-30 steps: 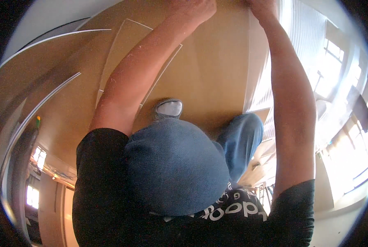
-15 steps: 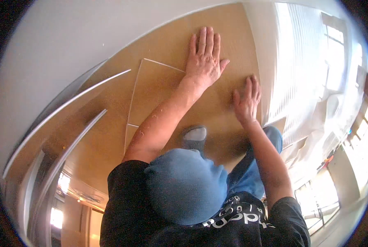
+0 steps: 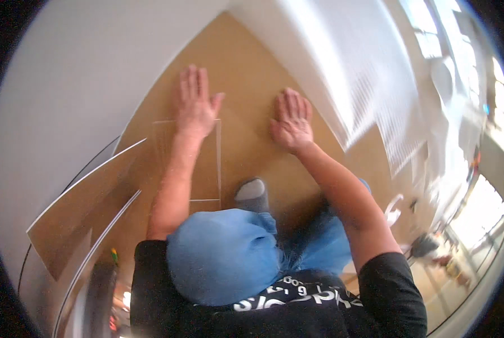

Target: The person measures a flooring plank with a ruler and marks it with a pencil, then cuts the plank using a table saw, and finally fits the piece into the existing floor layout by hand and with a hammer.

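Note:
I kneel or crouch over a large flat brown sheet (image 3: 241, 67) that looks like board. My left hand (image 3: 195, 107) lies palm down over it with fingers stretched forward, slightly blurred. To its right, my right hand (image 3: 293, 119) rests palm down on the same sheet, fingers spread a little. Neither hand holds anything. Beneath my left wrist and forearm is a rectangle of similar brown, a panel or cut-out (image 3: 206, 169), marked by thin white edges; my arm hides part of it.
A white-edged brown panel (image 3: 77, 208) slants at the left, beside a pale wall-like surface (image 3: 72, 90). Ribbed white sheeting (image 3: 325, 67) borders the brown sheet on the right. My foot in a grey sock (image 3: 252, 194) rests on the sheet. Bright windows (image 3: 424, 28) stand beyond.
My view has turned, so the sheet and panels appear shifted. My hands sit further left in view, and the right hand has moved forward onto the sheet; both stay flat.

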Tool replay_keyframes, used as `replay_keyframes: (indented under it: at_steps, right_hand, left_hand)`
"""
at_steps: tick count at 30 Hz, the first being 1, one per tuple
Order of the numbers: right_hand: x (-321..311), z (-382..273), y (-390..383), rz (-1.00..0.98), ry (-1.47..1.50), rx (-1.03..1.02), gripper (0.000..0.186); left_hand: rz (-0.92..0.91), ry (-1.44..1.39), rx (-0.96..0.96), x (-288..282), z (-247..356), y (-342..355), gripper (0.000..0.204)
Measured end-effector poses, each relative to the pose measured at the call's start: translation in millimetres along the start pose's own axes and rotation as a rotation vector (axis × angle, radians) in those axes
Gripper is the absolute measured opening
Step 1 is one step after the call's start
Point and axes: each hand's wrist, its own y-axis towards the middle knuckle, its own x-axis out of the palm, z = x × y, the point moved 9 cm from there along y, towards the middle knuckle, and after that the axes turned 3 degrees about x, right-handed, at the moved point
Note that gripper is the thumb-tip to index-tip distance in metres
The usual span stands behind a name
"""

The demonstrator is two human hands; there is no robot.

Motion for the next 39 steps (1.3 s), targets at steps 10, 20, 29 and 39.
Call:
replay_keyframes:
  at_steps: [10, 20, 29, 39]
  right_hand:
    - [-160.1, 66.7, -134.8, 0.299, 0.481, -0.043, 0.045]
    - [-74.4, 350.2, -783.9, 0.653, 0.408, 1.354, 0.036]
    - [59.1, 355.5, -835.6, 0.477, 0.431, 1.521, 0.056]
    - [35.3, 606.4, -734.1, 0.176, -0.090, 1.076, 0.052]
  left_hand:
    - [-0.246, 0.135, 0.186, -14.5, 34.5, -41.1, 0.072]
    - [-0.487, -0.113, 0.006, -56.6, 23.6, -95.1, 0.059]
    - [-0.542, -0.399, 0.417, -195.2, 362.0, 16.5, 0.051]
    - [-0.551, 0.075, 1.295, 14.0, 804.2, -134.1, 0.044]
